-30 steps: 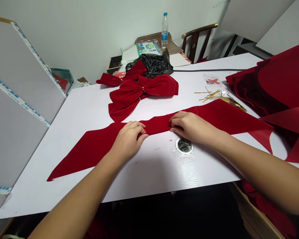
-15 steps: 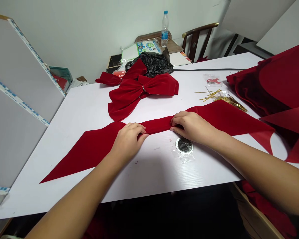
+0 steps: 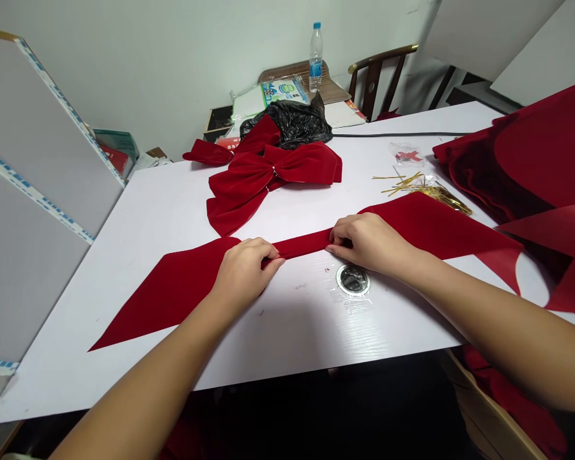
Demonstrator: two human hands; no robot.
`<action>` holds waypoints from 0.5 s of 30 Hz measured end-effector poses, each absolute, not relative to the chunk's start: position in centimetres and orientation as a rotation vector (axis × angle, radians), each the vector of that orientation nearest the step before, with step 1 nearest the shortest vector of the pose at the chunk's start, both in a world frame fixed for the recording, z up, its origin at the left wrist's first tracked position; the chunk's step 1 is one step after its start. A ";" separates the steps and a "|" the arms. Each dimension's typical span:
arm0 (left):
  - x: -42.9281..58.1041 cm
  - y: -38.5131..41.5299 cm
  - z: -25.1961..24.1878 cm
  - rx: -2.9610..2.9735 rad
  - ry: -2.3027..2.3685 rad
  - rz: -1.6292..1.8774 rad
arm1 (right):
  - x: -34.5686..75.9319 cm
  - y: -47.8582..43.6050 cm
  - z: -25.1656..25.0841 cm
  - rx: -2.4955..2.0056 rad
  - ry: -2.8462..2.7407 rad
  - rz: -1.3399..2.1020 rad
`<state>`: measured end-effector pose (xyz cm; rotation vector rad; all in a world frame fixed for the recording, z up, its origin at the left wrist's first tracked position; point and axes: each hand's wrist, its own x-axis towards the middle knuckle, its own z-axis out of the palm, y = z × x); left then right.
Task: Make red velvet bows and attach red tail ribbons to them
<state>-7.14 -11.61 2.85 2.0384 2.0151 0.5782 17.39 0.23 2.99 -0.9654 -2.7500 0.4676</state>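
Observation:
A long piece of red velvet fabric (image 3: 177, 284) lies across the white table, with wide pointed ends and a narrow folded middle. My left hand (image 3: 246, 268) pinches the left end of that narrow strip. On its right end, my right hand (image 3: 364, 241) grips the cloth with fingers and thumb together. Between the hands the strip is flat and stretched. Beyond them lie red velvet bows (image 3: 275, 172), gathered at their centres with shiny ties. Gold twist ties (image 3: 407, 184) lie at the right, beyond the fabric's right end.
A stack of red fabric (image 3: 531, 153) rises at the table's right side. A black plastic bag (image 3: 292, 124) and a water bottle (image 3: 315, 57) stand at the back. A round cable grommet (image 3: 353, 280) with tape is set in the table (image 3: 292, 338). Pale panels (image 3: 33, 140) border the left.
The middle strip between my hands has become narrower. The fabric's left tip has shifted slightly to the right. Both hands stay in nearly the same place.

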 end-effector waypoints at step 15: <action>-7.1 -11.6 3.2 1.823 2.019 0.706 | 17.3 0.0 3.1 -1.068 -2.645 0.544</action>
